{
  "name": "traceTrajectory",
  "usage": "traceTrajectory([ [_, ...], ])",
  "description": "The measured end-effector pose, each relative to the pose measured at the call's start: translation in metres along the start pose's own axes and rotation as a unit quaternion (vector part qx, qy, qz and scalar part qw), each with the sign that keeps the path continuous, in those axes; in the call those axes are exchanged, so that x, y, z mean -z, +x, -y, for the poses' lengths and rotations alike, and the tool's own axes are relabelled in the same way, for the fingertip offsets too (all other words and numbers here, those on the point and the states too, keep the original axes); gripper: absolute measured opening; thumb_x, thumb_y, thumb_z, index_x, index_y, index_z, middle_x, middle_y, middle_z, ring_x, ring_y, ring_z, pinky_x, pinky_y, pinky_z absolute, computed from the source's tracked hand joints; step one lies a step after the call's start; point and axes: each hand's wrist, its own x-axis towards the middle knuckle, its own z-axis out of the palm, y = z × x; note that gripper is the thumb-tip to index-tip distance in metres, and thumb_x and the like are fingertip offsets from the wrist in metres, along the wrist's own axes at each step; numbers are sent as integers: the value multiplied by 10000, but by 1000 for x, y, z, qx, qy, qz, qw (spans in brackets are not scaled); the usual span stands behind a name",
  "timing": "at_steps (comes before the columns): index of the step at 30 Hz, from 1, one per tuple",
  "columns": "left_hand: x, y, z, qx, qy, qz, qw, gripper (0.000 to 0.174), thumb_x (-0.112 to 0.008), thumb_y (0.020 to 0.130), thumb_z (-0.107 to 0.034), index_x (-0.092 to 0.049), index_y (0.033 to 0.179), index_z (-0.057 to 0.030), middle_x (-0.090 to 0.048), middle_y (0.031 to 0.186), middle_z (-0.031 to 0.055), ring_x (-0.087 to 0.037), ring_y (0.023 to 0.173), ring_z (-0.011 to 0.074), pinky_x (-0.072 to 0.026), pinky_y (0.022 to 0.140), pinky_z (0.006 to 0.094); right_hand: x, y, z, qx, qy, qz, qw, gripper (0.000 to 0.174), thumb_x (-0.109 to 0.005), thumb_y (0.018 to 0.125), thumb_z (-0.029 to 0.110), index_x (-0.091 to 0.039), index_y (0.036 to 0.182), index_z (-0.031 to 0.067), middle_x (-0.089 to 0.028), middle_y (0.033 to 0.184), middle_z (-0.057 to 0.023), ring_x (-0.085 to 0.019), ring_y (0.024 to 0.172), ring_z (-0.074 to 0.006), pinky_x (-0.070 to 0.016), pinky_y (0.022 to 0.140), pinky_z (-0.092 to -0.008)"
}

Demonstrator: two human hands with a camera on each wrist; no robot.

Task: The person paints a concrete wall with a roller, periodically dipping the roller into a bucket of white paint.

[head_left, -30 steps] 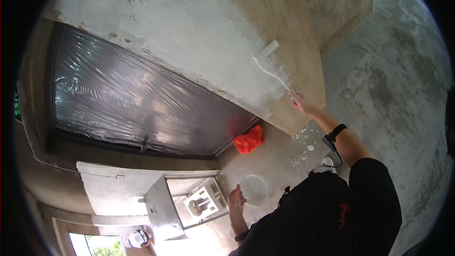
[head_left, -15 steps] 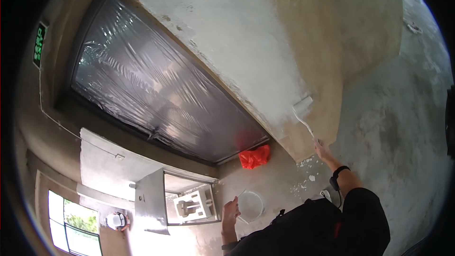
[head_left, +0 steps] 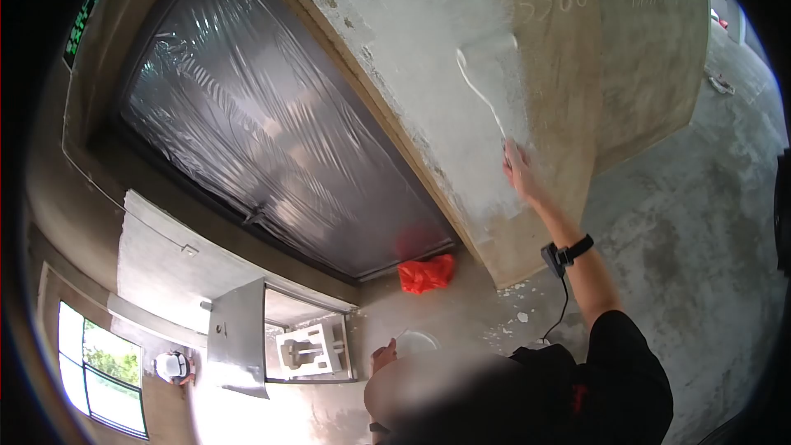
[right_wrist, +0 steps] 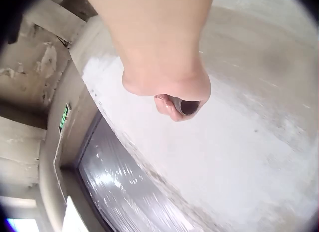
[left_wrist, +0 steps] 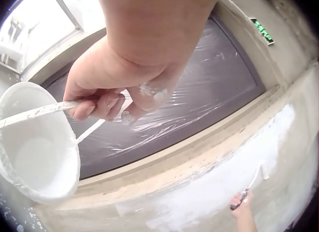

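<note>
My right hand (head_left: 521, 171) grips the handle of a paint roller (left_wrist: 264, 172), its arm raised toward the wall (head_left: 560, 107). The roller's bent white frame reaches up from the fist, and its sleeve lies over the white-coated area in the head view. From the right wrist, only the hollow end of the handle (right_wrist: 189, 107) shows inside the curled fingers. Low by the body, my left hand (left_wrist: 119, 72) holds the bail (left_wrist: 42, 113) of a white bucket (left_wrist: 50, 162) in its curled fingers. White paint spots mark that hand. The bucket's inside is coated white.
Plastic film covers a dark-framed door or window (head_left: 272, 132) beside the wall. A red bag (head_left: 426, 274) lies on the floor near white flakes (head_left: 521, 317). Farther off are an open metal door (head_left: 235, 338) and a person in a white helmet (head_left: 171, 367).
My right hand has carried the roller down the wall and then back up over the white area. The left hand keeps holding the bucket, and the head view has shifted.
</note>
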Motion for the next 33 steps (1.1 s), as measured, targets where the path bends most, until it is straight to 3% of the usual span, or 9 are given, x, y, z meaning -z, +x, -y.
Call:
traceTrajectory([
  [9, 9, 10, 6, -20, -19, 25, 999, 330, -647, 857, -330, -481, 691, -98, -325, 517, -53, -298, 402, 70, -289, 387, 237, -64, 34, 141, 29, -36, 58, 997, 500, -431, 925, 510, -374, 627, 112, -331, 505, 45, -298, 419, -54, -245, 370, -220],
  [19, 12, 13, 3, -62, -3, 30, 998, 340, -615, 874, -311, -476, 651, -95, -352, 530, -45, -311, 419, 63, -270, 388, 242, -133, 75, 203, 155, -96, 43, 982, 508, -428, 912, 549, -380, 656, 113, -334, 508, 45, -265, 393, -48, -247, 365, -223],
  [25, 15, 16, 1, -60, 7, 24, 998, 351, -614, 873, -315, -469, 643, -94, -359, 530, -42, -323, 423, 66, -277, 393, 248, -133, 64, 194, 119, -104, 52, 986, 507, -423, 915, 547, -389, 654, 113, -347, 500, 40, -282, 383, -56, -262, 360, -230],
  [27, 16, 19, 1, -34, -1, 10, 999, 333, -640, 859, -309, -469, 662, -102, -335, 506, -51, -292, 385, 67, -266, 362, 236, -124, 56, 173, 89, -116, 47, 988, 567, -382, 923, 530, -391, 576, 82, -392, 497, -6, -354, 420, -101, -301, 394, -281],
  [33, 22, 33, 15, -30, 11, 11, 999, 337, -652, 847, -327, -493, 678, -83, -352, 499, -38, -316, 372, 86, -291, 357, 248, -92, 11, 97, 52, -126, 49, 989, 525, -390, 926, 555, -406, 654, 106, -356, 486, 37, -323, 370, -57, -290, 345, -225],
])
